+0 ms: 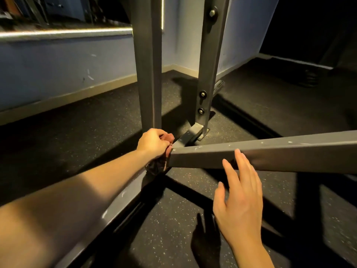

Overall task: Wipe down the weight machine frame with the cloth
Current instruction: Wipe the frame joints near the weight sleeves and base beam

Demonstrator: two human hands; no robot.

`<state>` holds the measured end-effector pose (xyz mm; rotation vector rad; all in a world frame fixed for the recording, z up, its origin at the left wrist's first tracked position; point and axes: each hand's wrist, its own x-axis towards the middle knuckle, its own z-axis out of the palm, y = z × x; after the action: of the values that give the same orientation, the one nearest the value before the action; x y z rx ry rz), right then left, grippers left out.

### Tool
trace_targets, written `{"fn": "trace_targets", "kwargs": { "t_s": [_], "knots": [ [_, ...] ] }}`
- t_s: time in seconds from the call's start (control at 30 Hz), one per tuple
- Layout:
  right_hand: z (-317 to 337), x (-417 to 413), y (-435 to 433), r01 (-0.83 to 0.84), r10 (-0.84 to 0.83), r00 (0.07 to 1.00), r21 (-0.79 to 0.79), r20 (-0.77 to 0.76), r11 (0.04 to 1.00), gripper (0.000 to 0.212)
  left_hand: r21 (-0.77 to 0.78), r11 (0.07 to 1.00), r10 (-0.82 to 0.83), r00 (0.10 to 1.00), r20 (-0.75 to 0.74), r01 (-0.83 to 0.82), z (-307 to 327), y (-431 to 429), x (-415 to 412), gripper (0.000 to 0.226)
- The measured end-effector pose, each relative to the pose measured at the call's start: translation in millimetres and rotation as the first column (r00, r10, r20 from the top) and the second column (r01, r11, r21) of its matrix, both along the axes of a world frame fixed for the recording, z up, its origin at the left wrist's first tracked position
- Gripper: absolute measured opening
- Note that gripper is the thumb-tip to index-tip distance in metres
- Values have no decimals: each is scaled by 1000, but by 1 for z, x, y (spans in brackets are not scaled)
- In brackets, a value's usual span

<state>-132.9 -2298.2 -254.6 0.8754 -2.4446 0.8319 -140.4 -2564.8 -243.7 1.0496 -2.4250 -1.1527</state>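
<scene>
**A:** Where is the cloth?

**B:** The reddish-brown crumpled cloth (168, 137) is bunched in the left hand (152, 142). The fingers are curled tight round it, pressing it against the grey square-tube steel frame of the weight machine (280, 151), at the joint where the slanting bar's near end meets the broad upright post (148, 74). Only a fold shows above the knuckles. A darker fold hangs below the wrist in shadow, and it appears to be the same cloth, though I cannot be sure.

**A:** And the right hand?

**B:** The right hand (237, 200) is spread flat and holds nothing. Its straight fingertips (238, 153) rest on the near face of the slanting bar, well along from the cloth.

**A:** What is cut off or obscured?

**B:** Both posts run out of the top of the view. The narrower bolted post (207, 64) ends in a foot plate (201, 135) on the black speckled rubber floor (96, 132). A low frame rail (119, 202) is largely hidden under the left forearm. The far right corner is too dark to make out. A shiny metal rail (67, 32) runs along the pale blue wall (58, 70), and what lies above it is blurred.
</scene>
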Motion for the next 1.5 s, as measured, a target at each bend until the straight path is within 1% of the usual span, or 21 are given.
{"fn": "trace_targets", "kwargs": {
  "t_s": [0.07, 0.13, 0.2, 0.27, 0.43, 0.5, 0.6, 0.67, 0.77, 0.83, 0.9, 0.93, 0.97, 1.07, 1.1, 1.2, 1.23, 1.27, 1.37, 1.4, 1.5],
  "knots": [
    [-2, -3, -3, -3, 3, 1000, 20, -8, 1000, 55, -60, 987, -148, 987, 66, 152, 4, -12, -3, 23],
    [-4, -5, -7, -9, 10, 1000, 50, -26, 999, 56, -165, 956, -228, 968, 105, 244, 0, -16, -4, 22],
    [-7, -6, -10, -12, 15, 999, 69, -34, 998, 57, -285, 928, -223, 971, 85, 239, -12, -17, -7, 16],
    [-10, -7, -13, -7, 10, 999, 84, -35, 996, 58, -322, 928, -192, 981, 22, 189, -25, -20, -10, 16],
    [-21, -7, -15, 3, 1, 999, 84, -41, 996, 62, -325, 938, -146, 988, -51, 122, -44, -20, -17, 23],
    [-25, -7, -14, -2, 6, 999, 100, -42, 995, 62, -291, 952, -127, 987, -99, 93, -45, -12, -20, 24],
    [-27, -8, -14, 2, 2, 999, 115, -34, 993, 64, -238, 963, -164, 974, -154, 124, -47, -10, -20, 23],
    [-28, -10, -14, 1, 2, 1000, 114, -24, 993, 65, -227, 961, -192, 973, -127, 160, -46, -14, -19, 22],
    [-29, -11, -13, -2, 7, 999, 127, -35, 992, 65, -301, 940, -157, 987, 37, 161, -42, -16, -29, 20],
    [-27, -11, -12, -7, 12, 999, 124, -37, 992, 64, -197, 968, -153, 988, 24, 155, -38, -16, -32, 20],
    [-27, -11, -13, -3, 6, 1000, 112, -30, 994, 63, -66, 978, -200, 978, -64, 196, -35, -18, -26, 19],
    [-28, -10, -15, 1, 2, 1000, 113, -30, 994, 63, -33, 975, -222, 971, -90, 220, -34, -20, -24, 18],
    [-29, -10, -16, 0, 4, 999, 122, -33, 993, 62, -36, 972, -233, 968, -94, 230, -37, -22, -24, 17],
    [-28, -11, -15, -13, 19, 999, 143, -43, 990, 63, -181, 970, -157, 987, 28, 159, -38, -18, -30, 15],
    [-28, -12, -13, -13, 20, 999, 144, -43, 989, 64, -171, 974, -146, 989, 26, 148, -39, -16, -33, 16],
    [-27, -10, -13, -15, 20, 999, 147, -33, 989, 65, -57, 966, -255, 963, -82, 251, -35, -13, -30, 17],
    [-27, -10, -14, -16, 21, 999, 146, -33, 989, 66, -74, 957, -286, 954, -89, 280, -35, -12, -28, 17],
    [-28, -11, -15, -12, 17, 999, 148, -33, 989, 65, -114, 953, -288, 955, -70, 279, -36, -12, -29, 17],
    [-26, -10, -11, -14, 18, 1000, 162, -23, 987, 66, -212, 959, -179, 981, 71, 190, -35, -14, -32, 20],
    [-25, -11, -10, -15, 19, 1000, 159, -24, 987, 67, -193, 963, -179, 982, 63, 188, -34, -14, -31, 22],
    [-25, -9, -12, -12, 16, 1000, 157, -20, 988, 66, -101, 956, -287, 952, -110, 277, -31, -10, -17, 21]
  ]
}}
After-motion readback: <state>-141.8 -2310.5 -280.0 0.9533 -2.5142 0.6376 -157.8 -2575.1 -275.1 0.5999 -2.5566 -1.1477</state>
